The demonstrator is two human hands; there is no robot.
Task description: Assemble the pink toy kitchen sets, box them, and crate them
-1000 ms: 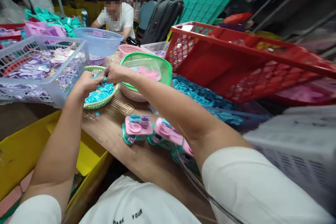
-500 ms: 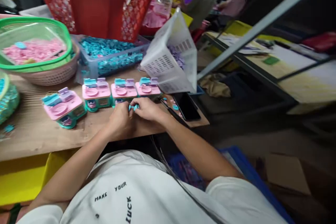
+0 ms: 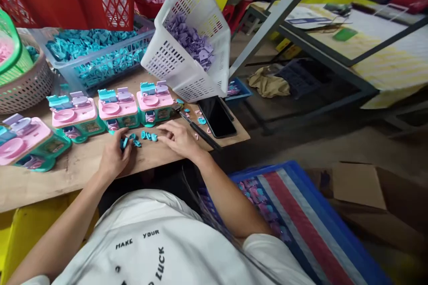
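Observation:
My left hand (image 3: pixel 114 152) is curled at the front of the wooden tabletop, with a small blue plastic piece (image 3: pixel 124 143) between thumb and fingers. Just right of it lie several loose small blue plastic parts (image 3: pixel 147 136). My right hand (image 3: pixel 178 138) rests on the wood, fingers loosely stretched toward those parts, holding nothing I can see. Behind the hands stands a row of toy kitchen units with pink tops and teal bases; the rightmost toy kitchen unit (image 3: pixel 154 101) is behind the gap between my hands. Another toy kitchen unit (image 3: pixel 30 144) sits at the far left.
A black-handled tool (image 3: pixel 197 128) and a phone (image 3: pixel 216 116) lie at the table's right end. Behind, a tilted white basket (image 3: pixel 170 60) holds purple parts, beside a blue bin (image 3: pixel 100 67) of blue parts. A red basket (image 3: pixel 67 0) stands above it. A metal post (image 3: pixel 267 26) slants at right.
My hands, earlier together over small blue pieces, have separated. Loose blue parts now show on the table between them. The view has shifted right, so the toy units appear farther left.

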